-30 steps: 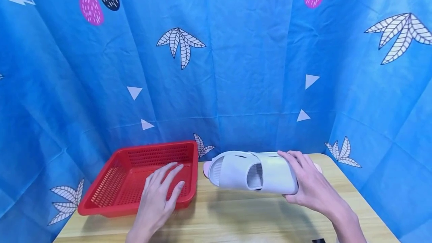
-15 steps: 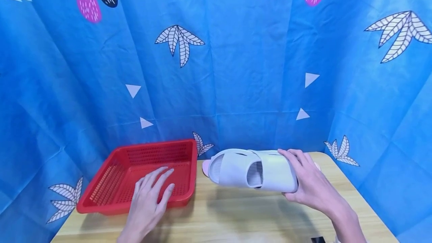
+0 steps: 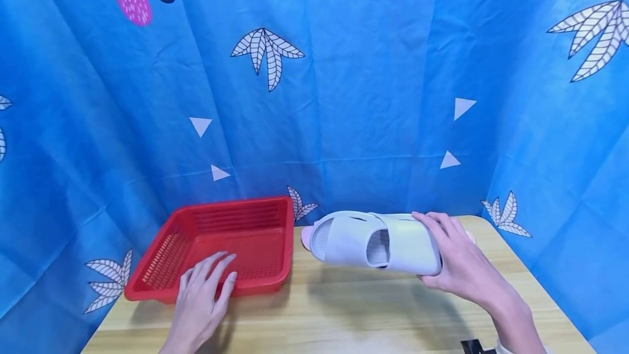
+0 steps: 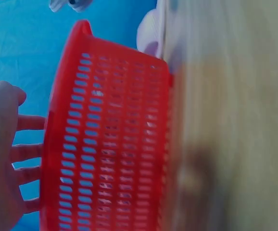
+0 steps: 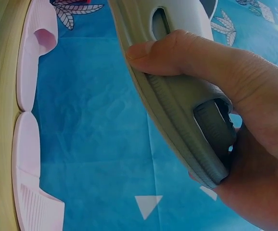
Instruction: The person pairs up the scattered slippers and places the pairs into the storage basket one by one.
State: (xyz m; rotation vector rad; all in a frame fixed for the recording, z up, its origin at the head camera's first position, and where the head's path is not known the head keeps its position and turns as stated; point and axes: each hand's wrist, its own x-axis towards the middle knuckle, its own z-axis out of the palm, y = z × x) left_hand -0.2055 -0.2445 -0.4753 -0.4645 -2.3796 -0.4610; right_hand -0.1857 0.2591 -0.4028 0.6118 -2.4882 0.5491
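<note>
My right hand [image 3: 459,258] grips pale grey-white slippers [image 3: 351,242] by their right end, above the tabletop. Two broad straps show, one beside the other; it looks like two slippers overlapped, though I cannot tell for sure. The right wrist view has the thumb pressed on the side of a slipper [image 5: 177,101] with slots in its strap. My left hand [image 3: 199,294] is at the front rim of a red perforated plastic basket [image 3: 282,266], its fingers spread and loosely bent over the rim. In the left wrist view the fingertips pass behind the basket wall [image 4: 110,139].
Pink slippers [image 5: 28,159] lie end to end on the wooden table [image 3: 344,321], mostly hidden behind the held slippers in the head view. A black object [image 3: 473,346] lies at the front edge. A blue patterned curtain [image 3: 368,97] surrounds the table.
My left hand has drawn back leftward and toward me, from over the basket to its front rim. The right hand keeps its grip on the slippers, almost still; the head view has shifted slightly.
</note>
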